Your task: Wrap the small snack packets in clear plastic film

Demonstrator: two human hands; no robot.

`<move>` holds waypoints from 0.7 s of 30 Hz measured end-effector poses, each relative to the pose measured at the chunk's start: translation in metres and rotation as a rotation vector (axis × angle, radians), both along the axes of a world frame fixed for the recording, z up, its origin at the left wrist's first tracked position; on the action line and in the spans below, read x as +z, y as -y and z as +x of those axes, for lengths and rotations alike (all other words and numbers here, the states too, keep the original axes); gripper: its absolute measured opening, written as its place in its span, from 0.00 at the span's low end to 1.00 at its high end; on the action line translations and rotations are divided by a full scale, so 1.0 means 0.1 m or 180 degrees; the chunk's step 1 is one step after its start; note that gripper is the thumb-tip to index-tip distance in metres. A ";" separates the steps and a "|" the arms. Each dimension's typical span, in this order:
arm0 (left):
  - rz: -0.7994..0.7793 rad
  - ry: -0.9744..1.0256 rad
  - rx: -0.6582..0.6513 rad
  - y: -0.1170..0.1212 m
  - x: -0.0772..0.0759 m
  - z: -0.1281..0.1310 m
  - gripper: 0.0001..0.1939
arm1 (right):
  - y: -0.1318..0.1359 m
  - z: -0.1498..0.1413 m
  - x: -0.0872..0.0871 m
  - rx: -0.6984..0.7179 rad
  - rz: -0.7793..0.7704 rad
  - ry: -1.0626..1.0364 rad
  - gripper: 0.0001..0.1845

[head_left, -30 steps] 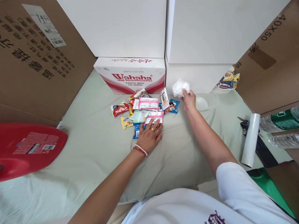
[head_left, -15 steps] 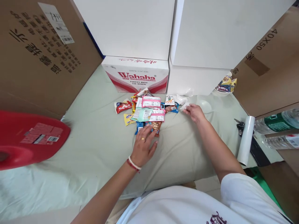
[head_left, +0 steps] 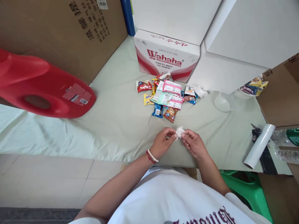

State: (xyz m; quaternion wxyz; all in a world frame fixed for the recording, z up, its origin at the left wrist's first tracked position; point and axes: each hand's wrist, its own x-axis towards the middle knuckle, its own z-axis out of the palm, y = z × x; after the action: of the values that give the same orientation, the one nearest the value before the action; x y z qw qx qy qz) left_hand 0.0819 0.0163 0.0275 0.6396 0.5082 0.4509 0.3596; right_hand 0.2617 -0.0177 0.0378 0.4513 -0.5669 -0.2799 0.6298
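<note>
Left hand (head_left: 163,144) and right hand (head_left: 195,145) pinch a white wad (head_left: 180,132) over the cloth (head_left: 116,118); it looks thin and crumpled, so an uneven pull could tear it.

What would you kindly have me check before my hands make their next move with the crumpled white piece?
1. Crumpled white piece held by left hand and right hand: ok.
2. Piece spread out flat: not ok, bunched up.
3. Both hands clear of the snack packets: ok.
4. Packets lying singly: not ok, several overlap.
5. Red jug away from both hands: ok.
6. Piece free of tears: cannot tell, too small.
</note>
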 end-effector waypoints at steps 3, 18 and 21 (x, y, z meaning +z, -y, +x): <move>-0.0240 0.0183 0.0118 -0.02 -0.07 -0.01 0.18 | 0.01 0.02 0.05 0.0042 0.0085 -0.0010 0.22; 0.0394 -0.0389 0.0102 0.12 -0.12 -0.20 0.16 | 0.00 -0.06 0.10 -0.0320 0.0382 0.0330 0.18; 0.0111 -0.0165 0.0162 0.10 -0.15 -0.22 0.17 | 0.04 0.05 0.12 -0.0432 0.0366 0.0309 0.18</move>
State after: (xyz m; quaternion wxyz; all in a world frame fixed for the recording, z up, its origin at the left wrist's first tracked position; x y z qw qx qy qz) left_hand 0.0596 0.0064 0.0127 0.6094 0.5168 0.4737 0.3702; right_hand 0.2664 -0.0216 0.0501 0.5107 -0.5875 -0.2981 0.5524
